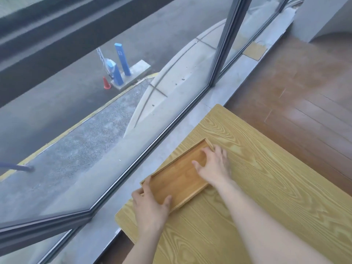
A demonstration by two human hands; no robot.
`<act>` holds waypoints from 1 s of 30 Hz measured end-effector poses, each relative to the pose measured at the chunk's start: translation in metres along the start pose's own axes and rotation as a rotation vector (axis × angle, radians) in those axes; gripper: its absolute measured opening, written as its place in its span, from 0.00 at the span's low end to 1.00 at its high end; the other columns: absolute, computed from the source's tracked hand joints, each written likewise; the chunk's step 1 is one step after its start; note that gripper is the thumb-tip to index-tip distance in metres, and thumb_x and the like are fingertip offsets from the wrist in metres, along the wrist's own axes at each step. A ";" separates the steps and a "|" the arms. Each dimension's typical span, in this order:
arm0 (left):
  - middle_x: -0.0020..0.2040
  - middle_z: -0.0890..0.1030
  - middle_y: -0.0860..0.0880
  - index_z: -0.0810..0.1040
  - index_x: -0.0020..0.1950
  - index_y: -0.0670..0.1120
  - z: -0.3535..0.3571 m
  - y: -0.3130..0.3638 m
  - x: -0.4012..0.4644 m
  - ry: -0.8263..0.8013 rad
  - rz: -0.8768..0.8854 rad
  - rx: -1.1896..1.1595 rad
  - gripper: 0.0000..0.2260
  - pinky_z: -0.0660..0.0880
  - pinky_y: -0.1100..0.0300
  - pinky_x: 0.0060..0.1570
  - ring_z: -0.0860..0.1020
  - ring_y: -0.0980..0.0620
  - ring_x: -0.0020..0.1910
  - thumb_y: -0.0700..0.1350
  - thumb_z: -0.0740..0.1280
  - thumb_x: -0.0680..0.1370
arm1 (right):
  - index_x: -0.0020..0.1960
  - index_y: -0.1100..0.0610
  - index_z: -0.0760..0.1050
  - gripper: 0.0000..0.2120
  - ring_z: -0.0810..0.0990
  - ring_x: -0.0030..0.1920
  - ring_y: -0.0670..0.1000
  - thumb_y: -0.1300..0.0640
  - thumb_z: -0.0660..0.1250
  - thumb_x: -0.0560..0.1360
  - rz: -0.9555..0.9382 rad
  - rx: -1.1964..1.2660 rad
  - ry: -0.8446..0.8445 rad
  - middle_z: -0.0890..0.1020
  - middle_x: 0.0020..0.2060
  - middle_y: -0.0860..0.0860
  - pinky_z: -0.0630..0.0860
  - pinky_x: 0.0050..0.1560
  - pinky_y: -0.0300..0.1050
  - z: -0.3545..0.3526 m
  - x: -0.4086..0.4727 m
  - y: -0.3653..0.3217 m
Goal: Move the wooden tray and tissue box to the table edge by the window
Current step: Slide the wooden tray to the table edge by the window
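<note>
1. Tabletop first: a pale yellow wood-grain laminate table [266,187] fills the lower right, its long edge running alongside a grey concrete sill [192,119] beneath a big dark-framed window [224,54].
2. Beyond the table, reddish-brown plank flooring [308,92] stretches off to the right, with a white wall [320,16] in the far corner.
3. Through the glass, grey pavement, two blue bollard-like posts [122,60] on a concrete pad and a small orange traffic cone [106,83] beside them. One post carries a small white mark, too small to read.
4. The shallow rectangular honey-coloured wooden tray [177,178] lies flat on the table, right at the edge nearest the window, its long side parallel to that edge.
5. The left hand [150,206] wraps the tray's near short end, thumb lying inside on the tray floor, fingers curled over the outer rim on the window side.
6. The right hand [213,166] is on the far end, fingers spread and bent, fingertips pressing into the tray floor, palm over the table-side rim.
7. The tissue box is out of view.
8. No readable brand or writing on the tray or table.
</note>
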State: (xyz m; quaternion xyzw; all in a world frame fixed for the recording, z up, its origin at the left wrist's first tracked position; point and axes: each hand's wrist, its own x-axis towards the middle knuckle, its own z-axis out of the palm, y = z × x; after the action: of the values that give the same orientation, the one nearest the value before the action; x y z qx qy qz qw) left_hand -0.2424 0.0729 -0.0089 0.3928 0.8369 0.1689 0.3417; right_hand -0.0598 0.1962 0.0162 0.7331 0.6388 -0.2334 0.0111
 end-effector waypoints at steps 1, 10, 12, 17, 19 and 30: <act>0.64 0.67 0.43 0.59 0.79 0.58 0.001 -0.003 0.000 -0.018 -0.015 -0.001 0.42 0.73 0.51 0.59 0.76 0.41 0.60 0.55 0.78 0.70 | 0.72 0.50 0.73 0.30 0.67 0.71 0.62 0.38 0.70 0.75 -0.010 -0.003 -0.008 0.70 0.72 0.59 0.72 0.68 0.58 0.002 0.005 -0.003; 0.63 0.65 0.47 0.52 0.80 0.59 -0.005 -0.015 0.005 -0.052 -0.032 0.240 0.45 0.73 0.48 0.58 0.76 0.43 0.58 0.65 0.73 0.69 | 0.78 0.46 0.67 0.35 0.54 0.82 0.59 0.37 0.72 0.75 -0.134 0.102 -0.167 0.60 0.82 0.55 0.58 0.80 0.64 0.016 0.022 -0.006; 0.65 0.65 0.47 0.54 0.79 0.58 -0.008 -0.014 0.009 0.038 0.012 0.330 0.45 0.67 0.49 0.63 0.70 0.44 0.64 0.69 0.69 0.68 | 0.80 0.45 0.63 0.38 0.51 0.83 0.56 0.36 0.72 0.75 -0.165 0.091 -0.172 0.58 0.83 0.55 0.55 0.81 0.62 0.018 0.014 -0.001; 0.79 0.56 0.46 0.49 0.81 0.59 -0.008 -0.005 0.027 -0.033 0.257 0.347 0.46 0.53 0.47 0.77 0.55 0.45 0.78 0.72 0.66 0.69 | 0.82 0.42 0.56 0.48 0.46 0.84 0.55 0.29 0.71 0.69 -0.239 -0.052 -0.204 0.52 0.84 0.54 0.50 0.82 0.60 0.023 -0.017 0.018; 0.82 0.49 0.47 0.45 0.81 0.60 -0.002 -0.001 0.033 -0.110 0.329 0.338 0.50 0.46 0.47 0.80 0.47 0.45 0.81 0.73 0.67 0.67 | 0.82 0.41 0.53 0.51 0.41 0.83 0.54 0.28 0.72 0.67 -0.250 -0.117 -0.252 0.47 0.85 0.53 0.46 0.81 0.59 0.028 -0.027 0.024; 0.81 0.51 0.48 0.37 0.81 0.58 0.013 0.002 0.042 -0.156 0.359 0.388 0.67 0.51 0.47 0.79 0.52 0.45 0.80 0.76 0.73 0.54 | 0.83 0.41 0.53 0.47 0.32 0.82 0.54 0.36 0.74 0.72 -0.230 -0.119 -0.236 0.39 0.84 0.52 0.49 0.83 0.59 0.040 -0.033 0.026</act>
State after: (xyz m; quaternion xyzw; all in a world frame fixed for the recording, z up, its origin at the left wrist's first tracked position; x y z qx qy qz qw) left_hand -0.2516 0.1069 -0.0357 0.6046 0.7419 0.0327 0.2881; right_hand -0.0512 0.1481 -0.0144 0.6206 0.7254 -0.2795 0.1024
